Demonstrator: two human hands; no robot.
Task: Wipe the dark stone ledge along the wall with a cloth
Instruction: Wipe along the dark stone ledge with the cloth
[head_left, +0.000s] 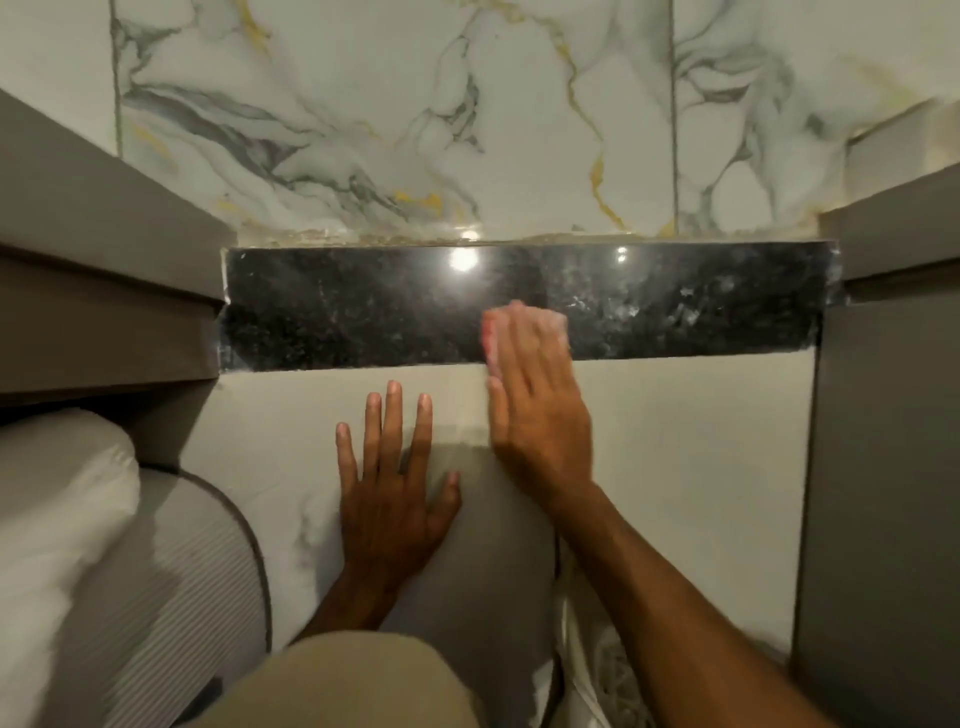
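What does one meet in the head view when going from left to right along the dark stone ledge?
Grey cabinet side → clean glossy part of the dark stone ledge → pink cloth under the right hand → smudged, whitish part of the ledge → grey panel.

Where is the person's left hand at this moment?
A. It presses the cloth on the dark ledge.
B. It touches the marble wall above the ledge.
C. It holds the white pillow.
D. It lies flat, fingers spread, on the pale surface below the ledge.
D: the left hand lies open on the pale panel below the dark stone ledge, while the right hand presses the cloth on the ledge.
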